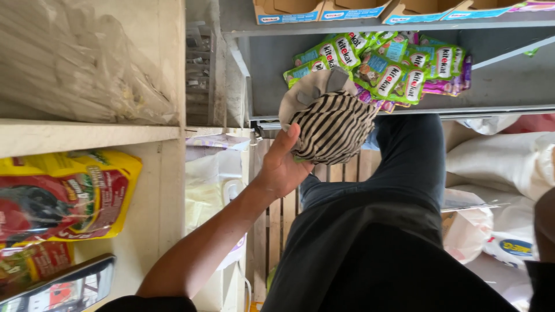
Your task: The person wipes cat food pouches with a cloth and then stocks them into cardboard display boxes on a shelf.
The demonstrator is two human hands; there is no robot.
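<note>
- Head view: the left hand [283, 167] is raised toward a grey metal shelf [370, 110], its fingers [287, 140] clamped on a bunched striped cloth [332, 124].
- The cloth is held in the air just in front of the shelf's edge, near a heap of green and purple pet-food pouches [384, 63] lying on that shelf.
- It is likely light, soft and limp, not fragile and not slippery; a handful taken around the gathered middle should hold it best, since loose ends would droop.
- It shows dark and cream stripes, with a plain beige-grey part folded over the top.
- The right hand is out of view.
- A yellow and red bag [63, 196] stands on the wooden shelf [87, 136] at the left.
</note>
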